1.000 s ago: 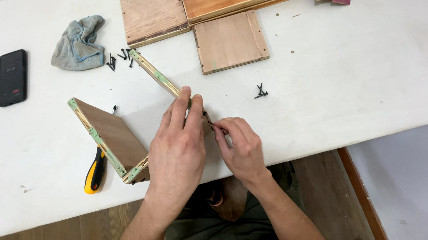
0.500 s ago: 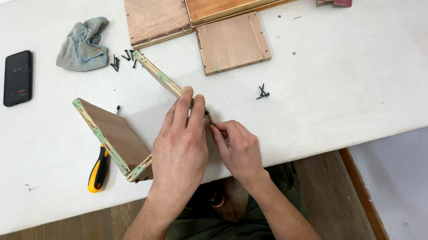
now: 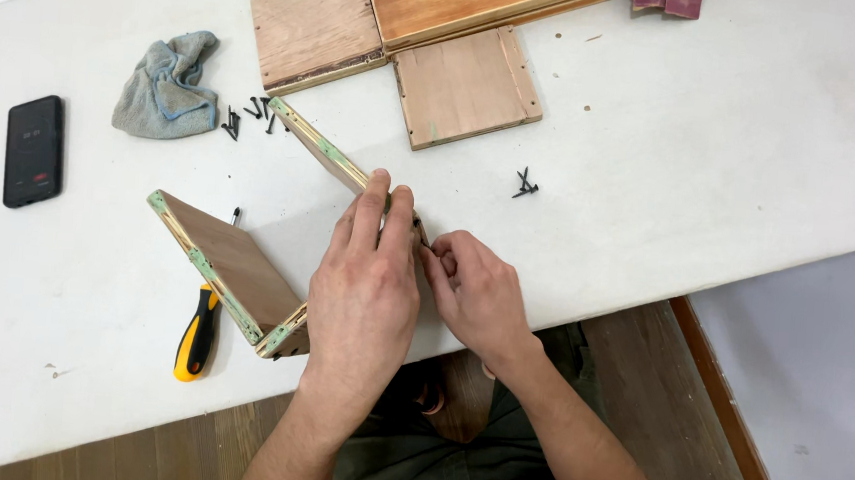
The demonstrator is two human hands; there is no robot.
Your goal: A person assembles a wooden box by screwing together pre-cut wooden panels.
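Note:
A wooden frame of thin panels with green-stained edges stands on the white table (image 3: 715, 140). Its far panel (image 3: 319, 147) runs diagonally toward me, and its left panel (image 3: 230, 266) leans near the table's front edge. My left hand (image 3: 364, 291) lies over the near end of the far panel, fingers pressed along its top edge. My right hand (image 3: 479, 294) is right beside it, fingertips pinched at the panel's corner on a small dark screw (image 3: 416, 227). The joint itself is hidden under both hands.
A yellow and black screwdriver (image 3: 196, 334) lies left of the frame. Loose black screws (image 3: 245, 117) sit by a grey cloth (image 3: 167, 87), more screws (image 3: 524, 185) to the right. A black phone (image 3: 33, 149) is far left. Flat wooden boards (image 3: 466, 84) lie at the back.
Both hands stay at the same corner of the frame. My right fingers have shifted only slightly.

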